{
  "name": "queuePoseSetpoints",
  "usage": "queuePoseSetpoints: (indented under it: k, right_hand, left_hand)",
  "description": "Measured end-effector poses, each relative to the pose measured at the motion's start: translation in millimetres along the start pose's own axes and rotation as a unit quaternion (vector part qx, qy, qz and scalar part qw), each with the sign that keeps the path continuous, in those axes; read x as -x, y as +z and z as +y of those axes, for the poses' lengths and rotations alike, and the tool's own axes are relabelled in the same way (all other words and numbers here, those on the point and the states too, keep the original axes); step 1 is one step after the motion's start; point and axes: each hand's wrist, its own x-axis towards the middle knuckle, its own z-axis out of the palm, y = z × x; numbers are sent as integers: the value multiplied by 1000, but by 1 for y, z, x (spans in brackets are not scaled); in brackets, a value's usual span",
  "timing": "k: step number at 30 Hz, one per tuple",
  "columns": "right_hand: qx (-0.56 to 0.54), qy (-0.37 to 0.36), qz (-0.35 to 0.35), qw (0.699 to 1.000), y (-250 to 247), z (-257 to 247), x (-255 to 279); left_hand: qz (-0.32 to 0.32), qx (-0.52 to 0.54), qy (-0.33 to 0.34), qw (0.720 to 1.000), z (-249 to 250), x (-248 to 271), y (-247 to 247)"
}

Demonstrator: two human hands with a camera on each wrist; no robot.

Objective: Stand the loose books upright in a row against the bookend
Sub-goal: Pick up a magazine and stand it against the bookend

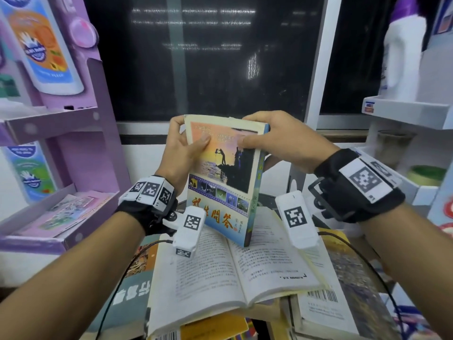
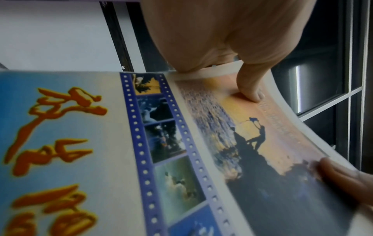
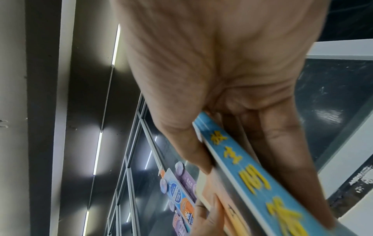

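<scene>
— Looking from the largest thing down, what was to be reckoned with?

— A heap of loose books was spread over the surface, topped by an open book lying face up. Above it a paperback was held upright, tilted a little, its lower corner just over the open pages. A pale upright plate was glimpsed behind and to the right; whether it was the bookend could not be told.

— And how was the paperback held?

— It was gripped at its top by both hands. The left hand was curled round the fore-edge corner, its thumb laid on the cover. The right hand was clamped over the spine corner, thumb in front, fingers behind.

— How would the step best be done?

— The book should probably be squared to vertical before being lowered, carried clear of the open pages, and set down spine outward, flush against the support. Both grips would best be kept until the bottom edge was fully seated, since a slim paperback is likely to flop.
</scene>
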Motion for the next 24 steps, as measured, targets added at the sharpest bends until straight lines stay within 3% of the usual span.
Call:
queuePoseSetpoints:
  k: [7, 12, 18, 24]
  right_hand:
    - [48, 16, -22, 998, 9, -7, -13]
    - [113, 6, -16, 993, 15, -5, -21]
    - [165, -5, -9, 986, 15, -1, -33]
    - [179, 10, 9, 984, 16, 11, -53]
  left_hand:
    - [10, -6, 26, 1000, -15, -19, 4]
    - [-32, -2, -3, 999, -20, -28, -1]
    - [-50, -75, -20, 996, -24, -48, -1]
    - [-43, -115, -83, 989, -29, -67, -6]
